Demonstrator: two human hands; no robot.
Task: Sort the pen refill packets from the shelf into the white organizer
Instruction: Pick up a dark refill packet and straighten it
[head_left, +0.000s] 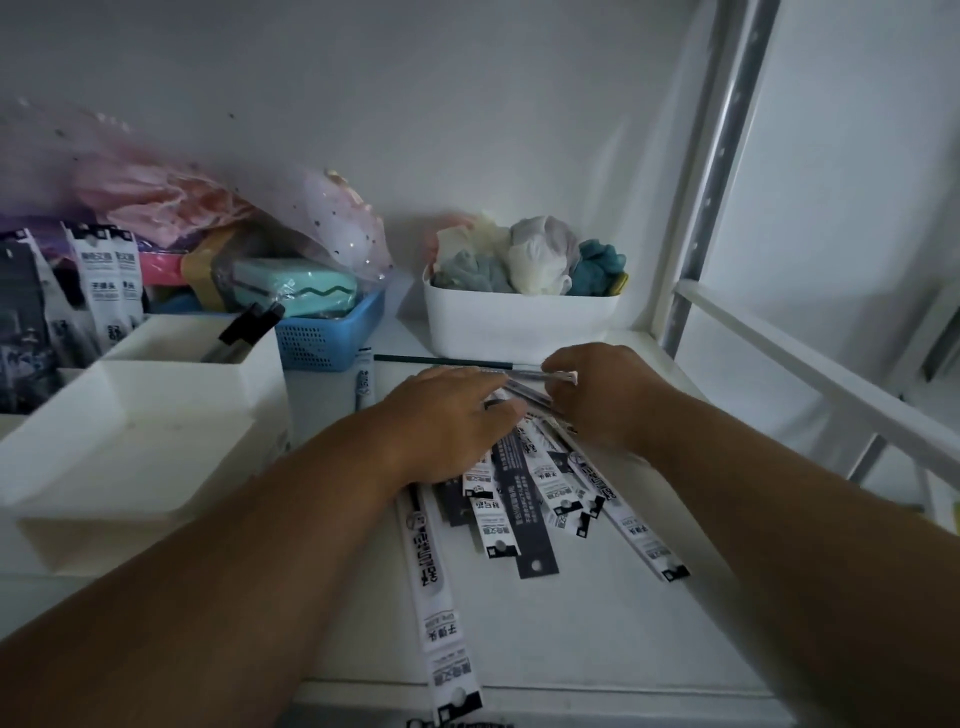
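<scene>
Shelf: white shelf (545, 639) in a dim corner, with a white wall behind it.
Landmark: the pile of pen refill packets (524, 483) lies in the middle of the shelf, fanned out flat.
Standing packets: more black and white packs (106, 283) stand far left of the pile, behind the organizer.
White organizer: the white organizer (130, 441) sits just left of the pile; its big front tray shows only a bare white floor.
Pens: two dark pens (244, 332) lean in the organizer's small back cup.
Blue basket: a blue basket (332, 332) sits left of the pile and farther back, with a mint green box and a pink spotted bag in it.
Long packet: one long white packet (441, 618) points from the pile toward the shelf's front edge.
Left hand: the left hand (447, 421) lies palm down on the pile's far end, fingers pressed close together on the packets.
Right hand: the right hand (602, 395) is at the pile's far right end, fingers curled, pinching some clear thin refills (530, 387).
White tub: a white tub (519, 322) full of soft cloth things sits behind the pile.
Post: a metal post (717, 171) stands far right of the pile.
</scene>
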